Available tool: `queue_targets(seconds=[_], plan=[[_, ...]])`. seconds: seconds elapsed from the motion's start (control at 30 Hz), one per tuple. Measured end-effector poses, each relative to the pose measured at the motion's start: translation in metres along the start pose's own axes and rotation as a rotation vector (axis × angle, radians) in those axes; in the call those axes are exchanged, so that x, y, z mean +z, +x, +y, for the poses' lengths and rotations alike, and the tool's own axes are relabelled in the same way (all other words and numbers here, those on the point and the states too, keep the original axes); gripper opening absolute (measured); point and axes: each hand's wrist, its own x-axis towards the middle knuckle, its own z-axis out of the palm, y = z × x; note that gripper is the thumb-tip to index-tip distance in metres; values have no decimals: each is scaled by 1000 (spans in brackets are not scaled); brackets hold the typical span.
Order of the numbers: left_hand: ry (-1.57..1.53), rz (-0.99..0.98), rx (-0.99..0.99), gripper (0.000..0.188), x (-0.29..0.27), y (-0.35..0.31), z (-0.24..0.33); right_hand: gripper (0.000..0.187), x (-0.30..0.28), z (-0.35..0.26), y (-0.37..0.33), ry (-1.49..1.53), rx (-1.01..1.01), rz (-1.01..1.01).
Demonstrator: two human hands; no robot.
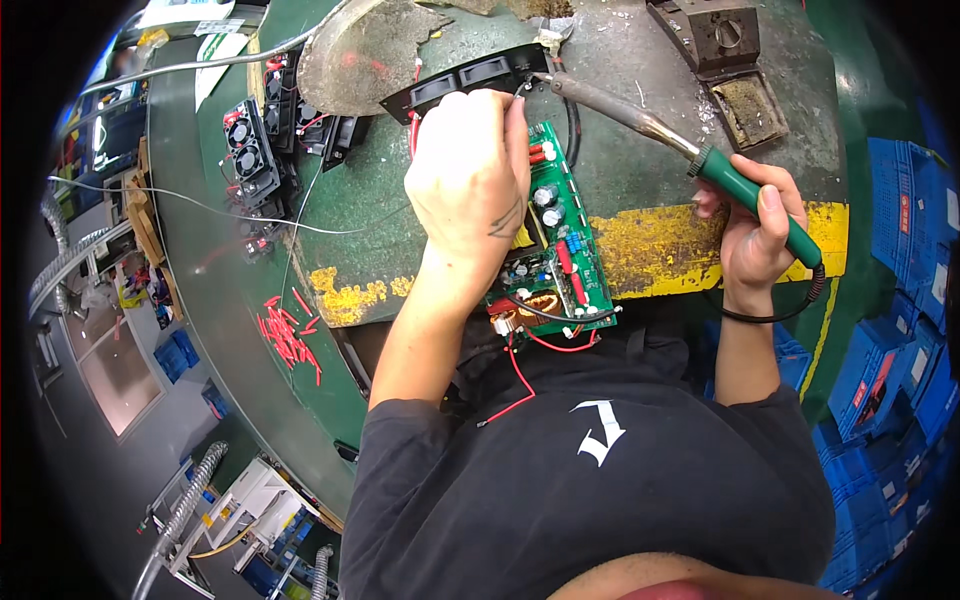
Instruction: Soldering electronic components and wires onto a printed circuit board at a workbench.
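My right hand [758,225] grips a soldering iron [740,185] by its green handle. The iron points up and left, and its tip is close to the fingertips of my left hand [468,170]. Those fingers are pinched on a thin silvery solder wire [300,227], which trails off to the left. Beyond them lies a black panel with fans [480,72]; the tip is at its right end. A green circuit board [575,215] with capacitors, red parts and a copper coil lies partly under my left hand. A red wire [520,375] hangs from its near end.
A soldering iron stand [725,40] with a sponge tray [748,108] is at the far right. Several fan units [248,155] and a pile of red sleeves [288,335] are to the left. Blue crates [910,210] are stacked at right. The iron's cord [790,312] loops below my right hand.
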Motion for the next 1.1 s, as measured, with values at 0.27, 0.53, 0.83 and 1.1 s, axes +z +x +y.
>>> queue_targets(seconds=[0.27, 0.53, 0.83, 1.1], plan=[[-13, -31, -43, 11, -2, 0, 0, 43, 2, 1, 1, -6, 15, -13], [-35, -43, -80, 10, -3, 0, 3, 43, 1, 2, 0, 4, 3, -24], [-41, -19, -64, 8, 0, 0, 0, 42, 2, 0, 0, -10, -10, -25], [-47, -38, -93, 9, 0, -1, 1, 43, 2, 0, 0, -14, -9, -23]])
